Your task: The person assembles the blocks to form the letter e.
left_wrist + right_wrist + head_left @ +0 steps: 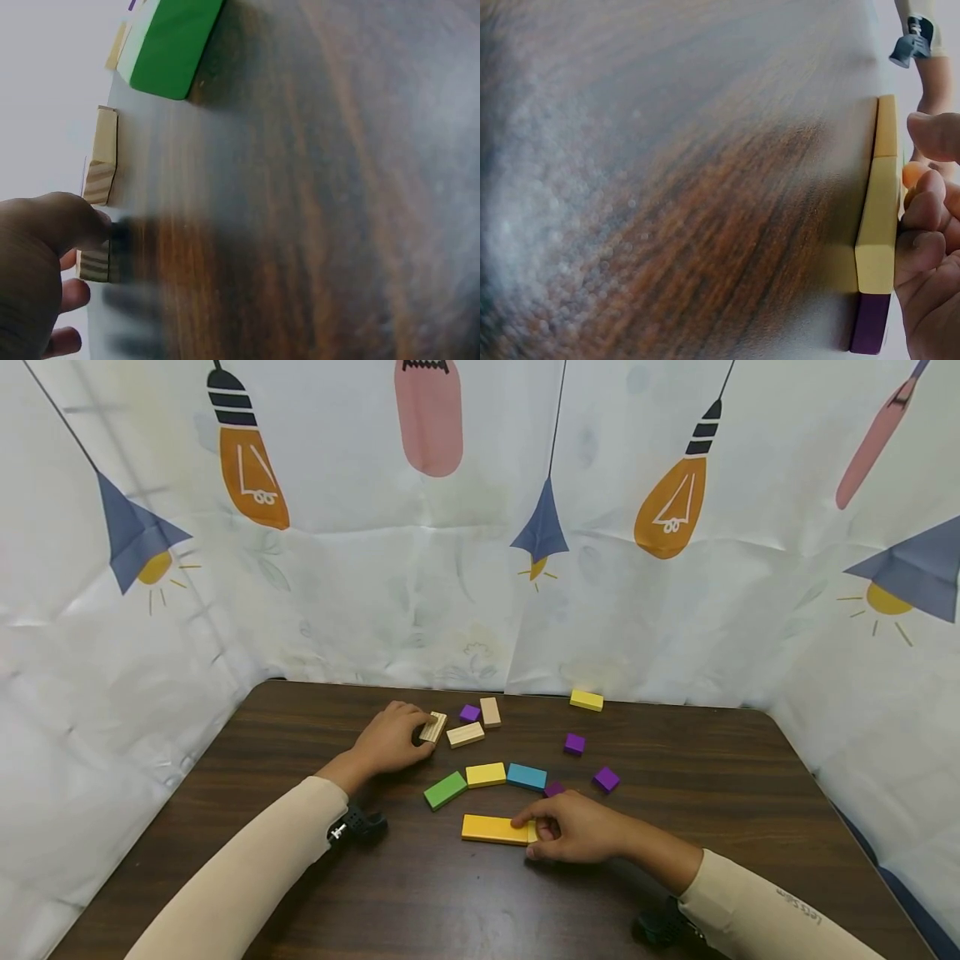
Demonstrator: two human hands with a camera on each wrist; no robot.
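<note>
My left hand [393, 739] pinches a plain wooden block [434, 727] at the back left; in the left wrist view the thumb covers part of this block [94, 264]. My right hand [577, 828] lies over a row of two yellow blocks. The deeper yellow block [491, 828] shows to its left, while the paler yellow block [877, 225] is mostly hidden in the head view. A fingertip touches the top of the row near the join, and the thumb stands apart from it. Beyond this row a green block [446, 791], a yellow block [486, 775] and a blue block [527, 777] form an arc.
Beside the left hand lie two more plain wooden blocks, one angled [466, 735] and one upright [491, 712], with a purple block [470, 713]. Purple blocks [574, 744] are scattered to the right. Near the back edge lies another yellow block [587, 700]. Patterned cloth [465, 610] surrounds the brown table [390, 910].
</note>
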